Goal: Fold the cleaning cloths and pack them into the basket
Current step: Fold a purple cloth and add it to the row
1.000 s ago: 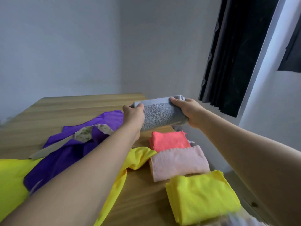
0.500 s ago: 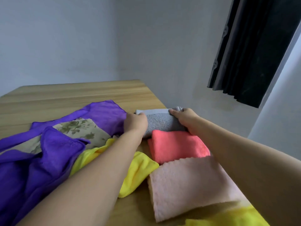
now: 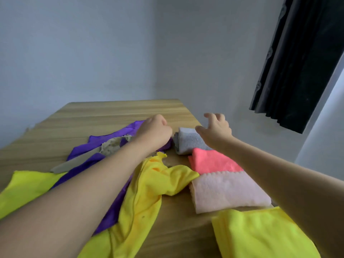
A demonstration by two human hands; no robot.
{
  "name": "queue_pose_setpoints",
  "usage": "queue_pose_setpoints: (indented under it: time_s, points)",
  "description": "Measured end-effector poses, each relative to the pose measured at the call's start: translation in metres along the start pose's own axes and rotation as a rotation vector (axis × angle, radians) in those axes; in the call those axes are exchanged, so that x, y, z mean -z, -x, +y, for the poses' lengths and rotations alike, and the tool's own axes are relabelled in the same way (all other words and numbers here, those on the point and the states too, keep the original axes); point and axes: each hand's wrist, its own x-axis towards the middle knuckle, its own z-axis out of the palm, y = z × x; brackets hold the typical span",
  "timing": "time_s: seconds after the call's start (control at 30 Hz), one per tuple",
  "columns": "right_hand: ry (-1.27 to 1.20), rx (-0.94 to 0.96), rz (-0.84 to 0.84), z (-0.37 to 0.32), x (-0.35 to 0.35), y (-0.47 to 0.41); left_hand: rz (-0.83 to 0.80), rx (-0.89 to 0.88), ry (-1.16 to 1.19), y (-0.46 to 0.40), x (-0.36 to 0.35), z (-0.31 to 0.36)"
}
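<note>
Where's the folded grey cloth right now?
In the head view the grey cloth lies on the wooden table near its far right edge, at the far end of the folded row just beyond the coral cloth, with the right hand above it.

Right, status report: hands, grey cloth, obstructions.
Left hand curled, empty; right hand open above grey cloth. Cloth folded on table, beside coral cloth. Basket unseen.

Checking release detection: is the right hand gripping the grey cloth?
No, the right hand hovers open above the grey cloth, fingers spread and clear of it.
</note>
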Motion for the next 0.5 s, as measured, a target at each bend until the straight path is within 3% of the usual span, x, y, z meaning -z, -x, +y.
queue_pose_setpoints:
  time_s: [0.1,0.2,0.33,0.5]
  points:
    - [-0.016,0.189,-0.164,-0.03,0.001,0.041,0.01,-0.051,-0.106,0.028,0.041,-0.033]
    - [-0.038,0.296,-0.321,-0.055,-0.007,0.073,-0.004,0.005,-0.196,0.049,0.07,-0.071]
    - [-0.087,0.314,-0.42,-0.083,-0.023,0.099,-0.053,0.087,0.02,0.073,0.089,-0.106]
    - [-0.101,0.322,-0.42,-0.108,-0.04,0.099,0.013,0.007,0.166,0.08,0.081,-0.122]
